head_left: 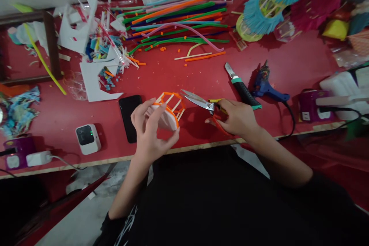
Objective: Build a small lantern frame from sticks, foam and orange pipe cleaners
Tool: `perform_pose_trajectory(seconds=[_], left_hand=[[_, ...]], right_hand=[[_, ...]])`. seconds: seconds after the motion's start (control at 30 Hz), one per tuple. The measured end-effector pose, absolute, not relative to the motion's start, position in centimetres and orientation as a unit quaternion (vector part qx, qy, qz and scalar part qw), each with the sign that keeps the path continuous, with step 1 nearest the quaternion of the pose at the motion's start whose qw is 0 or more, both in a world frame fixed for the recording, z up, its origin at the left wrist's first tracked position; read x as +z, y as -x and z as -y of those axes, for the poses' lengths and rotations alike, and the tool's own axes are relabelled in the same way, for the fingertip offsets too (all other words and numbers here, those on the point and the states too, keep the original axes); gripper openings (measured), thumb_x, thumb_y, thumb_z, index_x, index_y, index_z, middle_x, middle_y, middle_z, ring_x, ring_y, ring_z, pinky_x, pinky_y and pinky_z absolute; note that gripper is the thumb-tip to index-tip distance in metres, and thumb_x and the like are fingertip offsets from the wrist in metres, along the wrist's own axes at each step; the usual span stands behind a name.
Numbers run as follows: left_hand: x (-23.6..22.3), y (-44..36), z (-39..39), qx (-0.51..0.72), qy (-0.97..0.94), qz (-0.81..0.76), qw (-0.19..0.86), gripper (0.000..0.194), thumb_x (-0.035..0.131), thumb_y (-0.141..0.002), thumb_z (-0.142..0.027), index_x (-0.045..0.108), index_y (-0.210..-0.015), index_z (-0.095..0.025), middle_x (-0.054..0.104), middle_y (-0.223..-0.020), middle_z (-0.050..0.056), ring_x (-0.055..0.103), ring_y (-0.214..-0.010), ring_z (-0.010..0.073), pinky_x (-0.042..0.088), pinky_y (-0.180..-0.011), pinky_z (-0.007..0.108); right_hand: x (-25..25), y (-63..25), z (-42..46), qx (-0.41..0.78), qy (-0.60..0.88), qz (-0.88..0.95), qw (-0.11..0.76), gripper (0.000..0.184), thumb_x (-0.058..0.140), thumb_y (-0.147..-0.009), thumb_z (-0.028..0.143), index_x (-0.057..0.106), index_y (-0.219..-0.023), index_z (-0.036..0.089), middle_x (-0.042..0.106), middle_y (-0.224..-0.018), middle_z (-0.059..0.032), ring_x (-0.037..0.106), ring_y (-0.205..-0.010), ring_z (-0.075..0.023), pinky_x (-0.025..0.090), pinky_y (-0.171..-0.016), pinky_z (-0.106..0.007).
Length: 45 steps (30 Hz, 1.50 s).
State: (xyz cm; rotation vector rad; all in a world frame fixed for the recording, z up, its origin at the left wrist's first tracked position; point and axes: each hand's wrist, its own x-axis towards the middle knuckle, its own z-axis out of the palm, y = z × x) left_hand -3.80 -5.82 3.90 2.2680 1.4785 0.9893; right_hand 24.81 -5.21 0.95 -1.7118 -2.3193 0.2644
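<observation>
My left hand point(154, 132) is closed around a small frame point(172, 112) of pale sticks with orange strips along its rims and a white base piece. The frame is tilted above the red table, its open end facing away from me. In my right hand point(238, 119) is a pair of scissors point(198, 101) with a yellow and red handle. Their blades are slightly apart and point left, with the tips near the frame's far right edge. Whether the tips touch it, I cannot tell.
A black phone point(129, 117) and a white device point(88, 139) lie left. A utility knife point(242, 88) and a blue glue gun point(269, 86) lie right. Colourful pipe cleaners point(178, 19) spread across the back, beside paper scraps point(76, 27) and a blue paper-trimmed model point(259, 13).
</observation>
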Motion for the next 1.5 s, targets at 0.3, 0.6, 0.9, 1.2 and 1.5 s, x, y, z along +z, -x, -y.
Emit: perform_pose_trajectory(seconds=[0.3, 0.6, 0.9, 1.2, 1.5], left_hand=[[4.1, 4.9, 5.4, 0.378, -0.771, -0.464, 0.219, 0.08, 0.068, -0.083, -0.036, 0.038, -0.157, -0.029, 0.047, -0.152, 0.014, 0.047, -0.142, 0.0365, 0.044, -0.115, 0.058], [4.7, 6.2, 4.9, 0.372, -0.76, -0.446, 0.292, 0.07, 0.06, -0.091, -0.052, 0.043, -0.156, -0.03, 0.05, -0.155, 0.013, 0.046, -0.144, 0.0378, 0.04, -0.119, 0.062], [4.9, 6.1, 5.0, 0.399, -0.733, -0.433, 0.341, 0.069, 0.064, -0.089, -0.05, 0.048, -0.153, -0.029, 0.052, -0.155, 0.014, 0.046, -0.144, 0.0371, 0.037, -0.121, 0.062], [4.7, 6.3, 5.4, 0.398, -0.699, -0.462, 0.373, 0.065, 0.065, -0.089, -0.051, 0.053, -0.149, -0.03, 0.053, -0.155, 0.012, 0.046, -0.144, 0.0364, 0.036, -0.121, 0.062], [2.8, 5.8, 5.3, 0.463, -0.555, -0.483, 0.494, 0.066, 0.074, -0.083, -0.045, 0.056, -0.146, -0.033, 0.055, -0.154, 0.008, 0.049, -0.145, 0.0335, 0.039, -0.122, 0.054]], right_hand=[[1.5, -25.8, 4.5, 0.073, 0.527, 0.835, 0.141, 0.055, 0.047, -0.095, 0.064, 0.071, -0.092, 0.015, 0.071, -0.071, -0.0079, 0.066, -0.061, -0.0194, 0.038, -0.057, -0.031], [1.9, -26.3, 3.8, 0.091, 0.501, 0.852, 0.121, 0.044, 0.054, -0.093, 0.058, 0.071, -0.092, 0.018, 0.077, -0.082, -0.008, 0.071, -0.071, -0.0201, 0.043, -0.062, -0.031], [2.0, -26.0, 4.1, 0.113, 0.532, 0.835, 0.086, 0.056, 0.047, -0.092, 0.071, 0.073, -0.088, 0.021, 0.072, -0.068, -0.0068, 0.068, -0.067, -0.0204, 0.041, -0.061, -0.031], [1.8, -26.1, 4.4, 0.164, 0.53, 0.83, 0.058, 0.057, 0.048, -0.09, 0.073, 0.067, -0.074, 0.023, 0.069, -0.068, -0.007, 0.065, -0.065, -0.0188, 0.039, -0.059, -0.032], [-0.1, -25.4, 4.6, 0.134, 0.572, 0.806, 0.067, 0.061, 0.047, -0.09, 0.075, 0.071, -0.08, 0.019, 0.072, -0.067, -0.0076, 0.068, -0.063, -0.0202, 0.035, -0.055, -0.03]])
